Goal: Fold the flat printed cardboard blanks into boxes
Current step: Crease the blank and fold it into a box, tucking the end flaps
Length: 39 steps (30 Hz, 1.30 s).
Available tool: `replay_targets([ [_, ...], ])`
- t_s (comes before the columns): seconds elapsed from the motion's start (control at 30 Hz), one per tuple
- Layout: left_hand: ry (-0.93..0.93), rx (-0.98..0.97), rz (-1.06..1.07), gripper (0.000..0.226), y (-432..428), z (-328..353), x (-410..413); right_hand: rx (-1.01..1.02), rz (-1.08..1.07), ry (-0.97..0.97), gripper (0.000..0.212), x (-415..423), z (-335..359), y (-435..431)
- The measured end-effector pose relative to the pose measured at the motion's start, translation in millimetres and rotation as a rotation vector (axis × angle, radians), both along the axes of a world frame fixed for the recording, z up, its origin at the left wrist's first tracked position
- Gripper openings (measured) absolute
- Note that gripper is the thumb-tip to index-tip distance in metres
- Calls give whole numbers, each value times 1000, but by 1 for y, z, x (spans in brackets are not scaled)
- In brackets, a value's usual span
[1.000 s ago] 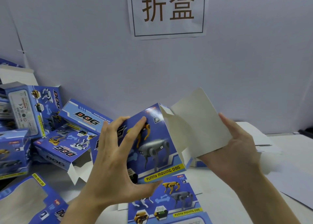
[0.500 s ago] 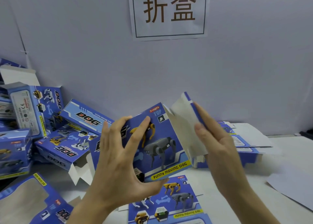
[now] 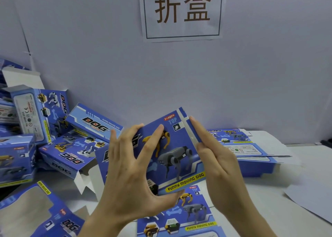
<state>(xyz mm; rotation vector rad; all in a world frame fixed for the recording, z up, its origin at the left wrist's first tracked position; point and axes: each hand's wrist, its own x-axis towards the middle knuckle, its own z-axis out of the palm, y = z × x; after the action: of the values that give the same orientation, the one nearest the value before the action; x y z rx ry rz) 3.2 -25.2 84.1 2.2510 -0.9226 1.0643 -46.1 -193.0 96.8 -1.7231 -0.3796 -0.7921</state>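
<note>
Left hand [image 3: 129, 178] curled, right hand [image 3: 217, 162] flat

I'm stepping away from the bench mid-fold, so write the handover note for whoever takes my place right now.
Left hand grips the box, thumb under its lower edge.
Right hand, fingers straight, presses the end flap against the box's right end.
Done: folded boxes piled at left.
Left: seat this flap fully, then fold the flat blank lying below the hands and the stacked blanks at right.
</note>
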Motion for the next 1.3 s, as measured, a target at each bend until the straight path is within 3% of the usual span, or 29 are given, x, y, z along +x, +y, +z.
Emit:
replay_targets([
  [0.17, -7, -29, -21, 107, -3, 0, -2, -9, 104, 45, 47, -2, -3, 1],
  [0.33, -21, -24, -9, 108, -1, 3, -1, -151, 280, 142, 68, -3, 3, -13],
  [0.53, -21, -37, 21, 108, -1, 3, -4, -260, 217, 75, 79, 0, -3, -14],
  [0.97, -45, -63, -15, 108, -6, 4, -10, -318, 176, -54, 63, -3, 0, -11],
  [1.03, -87, 18, 6, 106, -4, 5, -7, -350, 165, 12, 64, -7, -8, -3],
  [1.13, -57, 118, 14, 109, 7, 9, -1, -242, 269, 226, 63, 1, -5, 11],
  [1.23, 64, 89, -41, 117, 12, 11, 2, -138, 232, 269, 31, 10, 3, -5],
  [1.3, 98, 71, -82, 119, 10, 8, 1, -114, 183, 307, 25, 7, 4, -19],
])
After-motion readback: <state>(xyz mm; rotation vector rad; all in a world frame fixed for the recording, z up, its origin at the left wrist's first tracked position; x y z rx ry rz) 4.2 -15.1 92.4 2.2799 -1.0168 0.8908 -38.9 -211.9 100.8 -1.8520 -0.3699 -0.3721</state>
